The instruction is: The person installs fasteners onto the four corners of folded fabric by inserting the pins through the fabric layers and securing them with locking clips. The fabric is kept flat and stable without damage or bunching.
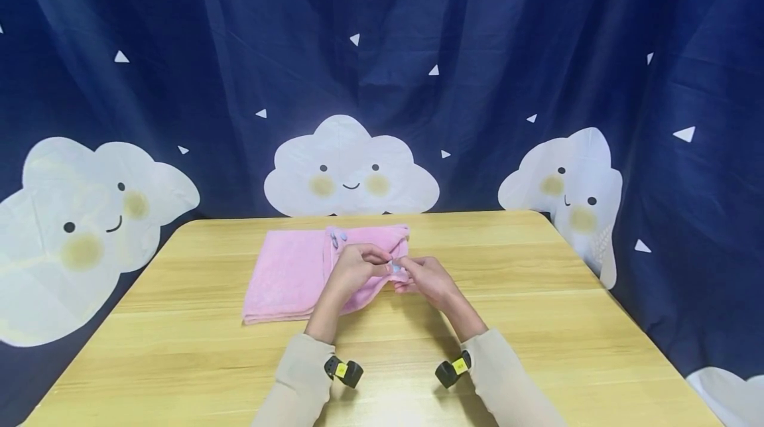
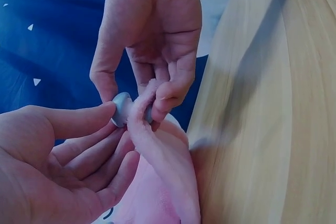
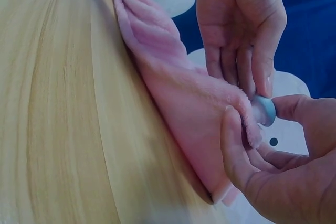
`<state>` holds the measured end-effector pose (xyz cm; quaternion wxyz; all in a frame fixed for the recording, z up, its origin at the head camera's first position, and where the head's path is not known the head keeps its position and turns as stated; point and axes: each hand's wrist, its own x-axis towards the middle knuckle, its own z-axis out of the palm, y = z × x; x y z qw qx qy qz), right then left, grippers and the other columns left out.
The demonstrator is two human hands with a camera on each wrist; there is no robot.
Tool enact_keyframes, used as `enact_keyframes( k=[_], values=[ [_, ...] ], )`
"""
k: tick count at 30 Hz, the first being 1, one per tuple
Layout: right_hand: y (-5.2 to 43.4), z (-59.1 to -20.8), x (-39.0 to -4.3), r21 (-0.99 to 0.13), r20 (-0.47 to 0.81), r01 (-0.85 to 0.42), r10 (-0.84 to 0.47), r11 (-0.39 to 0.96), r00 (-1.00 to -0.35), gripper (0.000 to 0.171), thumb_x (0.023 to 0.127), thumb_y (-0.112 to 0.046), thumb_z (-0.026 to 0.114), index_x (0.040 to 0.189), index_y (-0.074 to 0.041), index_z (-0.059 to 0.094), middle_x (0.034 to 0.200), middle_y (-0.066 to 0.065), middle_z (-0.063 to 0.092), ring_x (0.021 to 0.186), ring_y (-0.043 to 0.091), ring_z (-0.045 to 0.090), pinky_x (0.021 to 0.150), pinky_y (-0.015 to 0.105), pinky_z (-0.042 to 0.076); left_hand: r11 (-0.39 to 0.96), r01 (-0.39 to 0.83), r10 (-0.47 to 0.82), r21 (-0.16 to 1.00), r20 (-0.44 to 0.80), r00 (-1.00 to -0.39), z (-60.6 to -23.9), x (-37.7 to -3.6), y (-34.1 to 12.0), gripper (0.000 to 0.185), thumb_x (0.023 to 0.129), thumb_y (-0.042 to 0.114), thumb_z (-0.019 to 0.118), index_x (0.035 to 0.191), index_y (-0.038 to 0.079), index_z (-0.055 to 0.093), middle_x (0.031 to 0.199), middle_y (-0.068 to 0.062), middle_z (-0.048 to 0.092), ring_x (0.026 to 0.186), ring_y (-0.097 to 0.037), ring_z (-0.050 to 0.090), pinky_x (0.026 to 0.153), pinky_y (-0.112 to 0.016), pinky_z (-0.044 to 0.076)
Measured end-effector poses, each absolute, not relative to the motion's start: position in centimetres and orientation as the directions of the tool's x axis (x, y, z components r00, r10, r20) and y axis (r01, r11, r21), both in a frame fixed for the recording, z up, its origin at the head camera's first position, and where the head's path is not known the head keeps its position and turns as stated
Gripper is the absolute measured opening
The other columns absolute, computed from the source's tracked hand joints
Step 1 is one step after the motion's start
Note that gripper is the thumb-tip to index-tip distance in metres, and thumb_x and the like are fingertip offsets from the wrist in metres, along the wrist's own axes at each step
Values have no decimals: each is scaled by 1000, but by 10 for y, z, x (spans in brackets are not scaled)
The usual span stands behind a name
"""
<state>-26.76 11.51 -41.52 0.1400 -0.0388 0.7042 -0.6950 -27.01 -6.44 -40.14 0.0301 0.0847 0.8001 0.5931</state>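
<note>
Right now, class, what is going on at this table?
A person sits at a wooden table with a pink fleece cloth lying on it. Both hands work at the cloth's lifted edge: the left hand and the right hand pinch a small grey-blue button against the fleece, fingertips meeting on it. The rest of the cloth lies flat, and another pair of small buttons shows near its far edge.

A pink fluffy towel [image 1: 286, 274] lies folded on the wooden table, its right edge lifted off the surface. A small round grey-blue button [image 2: 122, 109] sits at that raised edge, pinched between the left hand [image 1: 353, 269] and the right hand [image 1: 431, 279], with the plush fabric bunched against it.
</note>
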Motion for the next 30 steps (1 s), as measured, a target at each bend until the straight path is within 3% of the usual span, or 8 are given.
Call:
enact_keyframes(
  k=[6, 30],
  values=[
    [116, -417, -269, -990, -138, 142, -251, 4, -958, 39, 97, -14, 59, 120, 17, 61, 90, 10, 69, 71, 13, 67, 70, 22, 59, 297, 107, 178, 949, 55, -982, -404, -270, -63, 19, 82, 4, 78, 101, 7, 76, 101, -8, 78, 97, -20, 72, 101, -45, 50],
    [121, -416, -270, -990, -139, 123, -293, 71, -946, 39, 97, -19, 58, 117, 14, 63, 86, 5, 66, 74, 13, 65, 71, 23, 58, 385, 162, 204, 909, 88, -975, -402, -265, -55, 26, 79, 8, 80, 104, 5, 76, 101, -10, 78, 98, -24, 72, 93, -43, 55]
  ],
)
